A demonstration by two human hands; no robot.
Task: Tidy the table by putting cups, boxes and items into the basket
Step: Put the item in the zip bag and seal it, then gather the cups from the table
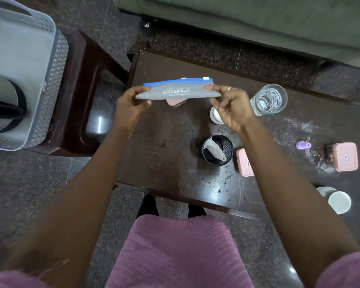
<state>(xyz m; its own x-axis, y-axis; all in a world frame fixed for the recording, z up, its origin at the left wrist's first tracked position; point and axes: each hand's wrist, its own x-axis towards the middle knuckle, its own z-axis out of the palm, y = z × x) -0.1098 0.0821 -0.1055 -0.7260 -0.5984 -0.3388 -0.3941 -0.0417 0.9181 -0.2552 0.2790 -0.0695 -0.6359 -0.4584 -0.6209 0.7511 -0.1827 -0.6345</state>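
Note:
I hold a flat grey zip pouch (pixel 178 91) with a blue top strip above the dark table (pixel 175 154). My left hand (pixel 130 104) pinches its left end and my right hand (pixel 231 107) pinches its right end. A grey perforated basket (pixel 25 59) stands on a dark stool at the far left, with a dark round item inside. On the table are a clear glass (pixel 268 99), a black mesh cup (pixel 217 150) with paper in it, two pink boxes (pixel 244 162) (pixel 344 156), a white cup (pixel 338 201) and a small purple bottle (pixel 303 145).
A pink object (pixel 175 102) lies under the pouch, mostly hidden. A small white jar (pixel 215 117) sits behind my right hand. A green sofa (pixel 258 19) runs along the far side. The dark stool (pixel 87 96) stands between basket and table.

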